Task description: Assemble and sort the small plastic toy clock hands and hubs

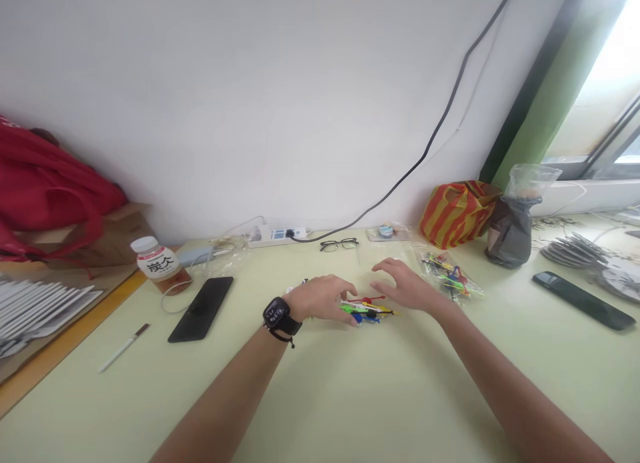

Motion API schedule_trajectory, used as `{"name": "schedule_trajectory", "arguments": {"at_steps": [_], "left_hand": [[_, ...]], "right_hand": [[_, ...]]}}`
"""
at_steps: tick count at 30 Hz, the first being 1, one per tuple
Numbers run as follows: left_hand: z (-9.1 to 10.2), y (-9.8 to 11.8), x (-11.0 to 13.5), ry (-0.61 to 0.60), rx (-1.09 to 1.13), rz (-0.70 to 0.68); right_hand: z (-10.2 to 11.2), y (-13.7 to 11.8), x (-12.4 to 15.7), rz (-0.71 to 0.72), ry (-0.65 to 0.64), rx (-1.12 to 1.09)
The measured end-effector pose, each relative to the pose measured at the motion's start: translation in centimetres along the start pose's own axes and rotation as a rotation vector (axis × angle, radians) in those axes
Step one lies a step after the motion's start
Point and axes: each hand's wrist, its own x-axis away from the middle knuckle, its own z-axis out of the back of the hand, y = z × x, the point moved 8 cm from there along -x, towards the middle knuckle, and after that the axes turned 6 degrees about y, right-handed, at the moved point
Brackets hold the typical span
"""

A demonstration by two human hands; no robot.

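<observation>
A small heap of coloured plastic pieces [367,309] in red, yellow, green and blue lies on the pale green table [350,396]. My left hand [325,297], with a black watch on its wrist, rests over the heap's left side, fingers curled down onto the pieces. My right hand [407,286] hovers just right of the heap, fingers spread and bent, holding nothing. A clear bag of similar coloured pieces [450,275] lies to the right of that hand.
A black phone [201,308], a white pen [123,347] and a drink bottle [161,265] lie to the left. Glasses [339,244] and a power strip [277,234] sit by the wall. A striped bag [457,213], a grey bag [513,233] and a dark remote [583,300] are at the right.
</observation>
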Motion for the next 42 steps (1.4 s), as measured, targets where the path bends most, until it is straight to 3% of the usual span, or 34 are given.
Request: {"name": "schedule_trajectory", "arguments": {"at_steps": [5, 10, 14, 22, 26, 29, 32, 39, 42], "left_hand": [[2.0, -0.7, 0.6, 0.086, 0.006, -0.017], [3.3, -1.3, 1.5, 0.104, 0.026, -0.007], [4.1, -1.5, 1.7, 0.151, 0.061, -0.01], [5.2, -1.7, 1.4, 0.265, 0.129, -0.014], [5.0, -1.9, 1.3, 0.235, 0.114, -0.009], [4.9, -1.9, 1.2, 0.222, 0.111, -0.017], [5.0, -2.2, 1.3, 0.228, 0.107, -0.013], [6.0, -3.7, 1.4, 0.284, 0.126, -0.006], [5.7, -4.1, 1.3, 0.266, 0.13, 0.002]], "right_hand": [[-1.0, 5.8, -3.9, -0.232, -0.034, 0.243], [-2.7, 7.1, -4.5, -0.264, -0.121, 0.253], [-1.5, 7.4, -3.8, -0.257, -0.139, 0.244], [0.9, 7.1, -3.3, -0.187, -0.141, 0.131], [-0.4, 5.0, -4.3, -0.182, -0.164, 0.114], [-2.3, 3.4, -4.9, -0.277, -0.2, 0.333], [-3.8, 1.9, -5.4, -0.304, -0.211, 0.41], [-2.4, 2.2, -5.8, -0.351, -0.22, 0.402], [-3.1, 2.0, -5.4, -0.377, -0.241, 0.382]]}}
